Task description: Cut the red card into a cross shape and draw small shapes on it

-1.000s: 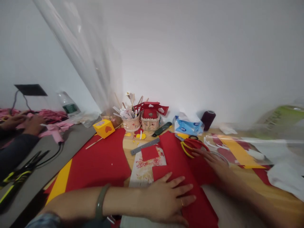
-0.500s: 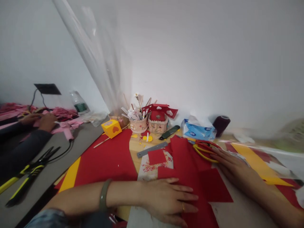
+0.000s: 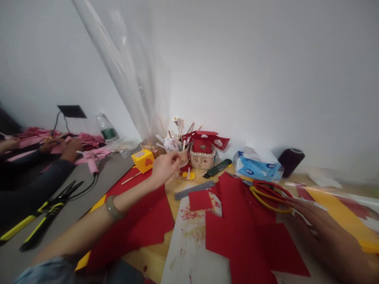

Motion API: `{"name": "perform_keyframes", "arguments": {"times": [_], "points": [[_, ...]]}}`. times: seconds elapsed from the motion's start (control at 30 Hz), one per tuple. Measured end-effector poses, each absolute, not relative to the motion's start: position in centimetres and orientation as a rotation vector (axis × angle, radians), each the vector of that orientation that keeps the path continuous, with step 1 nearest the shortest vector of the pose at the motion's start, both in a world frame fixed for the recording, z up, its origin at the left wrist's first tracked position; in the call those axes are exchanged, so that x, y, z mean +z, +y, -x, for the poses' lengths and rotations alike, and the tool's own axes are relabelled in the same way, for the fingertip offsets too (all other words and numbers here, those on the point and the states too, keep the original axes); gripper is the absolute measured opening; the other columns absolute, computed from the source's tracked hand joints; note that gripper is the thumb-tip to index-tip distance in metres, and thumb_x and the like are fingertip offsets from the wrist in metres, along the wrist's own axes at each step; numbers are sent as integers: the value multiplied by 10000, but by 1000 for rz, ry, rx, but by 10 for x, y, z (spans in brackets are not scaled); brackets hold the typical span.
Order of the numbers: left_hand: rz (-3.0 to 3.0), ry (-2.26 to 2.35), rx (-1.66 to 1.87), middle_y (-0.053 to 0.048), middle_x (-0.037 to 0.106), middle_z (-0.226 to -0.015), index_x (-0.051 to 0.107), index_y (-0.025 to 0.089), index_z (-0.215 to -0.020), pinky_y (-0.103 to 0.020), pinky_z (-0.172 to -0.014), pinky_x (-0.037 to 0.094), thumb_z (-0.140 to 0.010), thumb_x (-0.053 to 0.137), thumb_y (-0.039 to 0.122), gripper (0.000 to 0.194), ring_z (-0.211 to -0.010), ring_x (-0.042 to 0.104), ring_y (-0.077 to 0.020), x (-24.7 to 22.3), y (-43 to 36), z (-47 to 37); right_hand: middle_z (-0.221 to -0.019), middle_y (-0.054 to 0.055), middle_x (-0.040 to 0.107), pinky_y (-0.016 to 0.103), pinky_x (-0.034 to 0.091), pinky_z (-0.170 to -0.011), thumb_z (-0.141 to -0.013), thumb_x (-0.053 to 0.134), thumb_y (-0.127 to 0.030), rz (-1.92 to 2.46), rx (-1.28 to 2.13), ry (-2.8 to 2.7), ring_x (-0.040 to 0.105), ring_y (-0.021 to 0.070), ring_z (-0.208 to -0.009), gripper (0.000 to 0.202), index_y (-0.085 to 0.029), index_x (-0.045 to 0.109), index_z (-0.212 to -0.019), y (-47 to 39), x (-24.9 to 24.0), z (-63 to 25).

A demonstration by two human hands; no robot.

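Observation:
My left hand (image 3: 166,169) reaches over the table in front of the decorated cup (image 3: 181,154) of paper strips and sticks. Its fingertips are pinched together; what they hold, if anything, is too small to name. To its left stands a yellow box (image 3: 143,161) with a heart on it. My right hand (image 3: 322,232) lies at the right with fingers stretched, beside scissors (image 3: 271,197) with yellow and red handles. Between the hands are a folded red sheet (image 3: 239,228), a small red square (image 3: 200,200) and a steel ruler (image 3: 194,190).
A green cutter (image 3: 218,168), a tissue pack (image 3: 258,165) and a dark thread cone (image 3: 291,161) stand or lie along the wall. At the left are yellow-black pliers (image 3: 49,211), a pink glue gun (image 3: 91,162) and another person's hands (image 3: 69,148) among pink strips.
My left hand has lifted off the red sheet and moved up and left to the cup. The view has shifted slightly, and my right hand stays by the scissors.

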State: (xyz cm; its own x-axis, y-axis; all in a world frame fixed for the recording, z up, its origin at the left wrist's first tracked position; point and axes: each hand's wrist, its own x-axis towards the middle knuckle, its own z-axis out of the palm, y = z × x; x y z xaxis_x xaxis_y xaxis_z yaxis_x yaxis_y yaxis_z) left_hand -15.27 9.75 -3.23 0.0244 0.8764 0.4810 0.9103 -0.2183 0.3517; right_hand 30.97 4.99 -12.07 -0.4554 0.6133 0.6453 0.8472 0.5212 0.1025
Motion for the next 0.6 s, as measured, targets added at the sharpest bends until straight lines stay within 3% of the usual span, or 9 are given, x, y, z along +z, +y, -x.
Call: {"name": "perform_keyframes", "arguments": {"times": [0.1,0.23,0.33,0.47,0.6], "points": [[1936,-2158,-1014,-50,687,-959,642,138,-1074,-390,-784,570,-966,593,348,241,-842,676,-187,-31,114,173,-1194,155,711,495,582,-831,-944,472,-302,1184,-544,-2221,689,360,-1082,297,-231,626,-1188,50,-119,-309],[1912,-2172,-1023,-81,662,-1133,598,157,-1217,-432,-862,562,-965,599,349,317,-975,665,-217,-28,128,179,-1046,139,757,461,610,-754,-968,416,-354,1199,-542,-2144,734,326,-931,316,-216,682,-1069,48,-112,-304],[1937,-2160,-984,-87,660,-1175,623,161,-1191,-476,-937,525,-960,604,354,301,-1050,649,-237,-23,132,173,-1044,124,763,431,619,-760,-969,410,-355,1230,-511,-2120,738,301,-929,322,-222,696,-1033,44,-108,-301],[1912,-2202,-950,-77,694,-1098,662,157,-1100,-477,-950,501,-950,611,385,277,-1030,659,-234,-11,135,171,-1038,121,770,397,630,-758,-959,432,-342,1283,-447,-2113,747,284,-920,294,-224,698,-1004,38,-103,-299],[1940,-2157,-1032,-58,731,-894,716,174,-969,-384,-854,505,-881,661,329,186,-918,687,-248,3,136,177,-1039,134,771,427,619,-799,-949,444,-318,1333,-379,-2102,739,310,-960,274,-224,700,-971,35,-99,-297]]}}
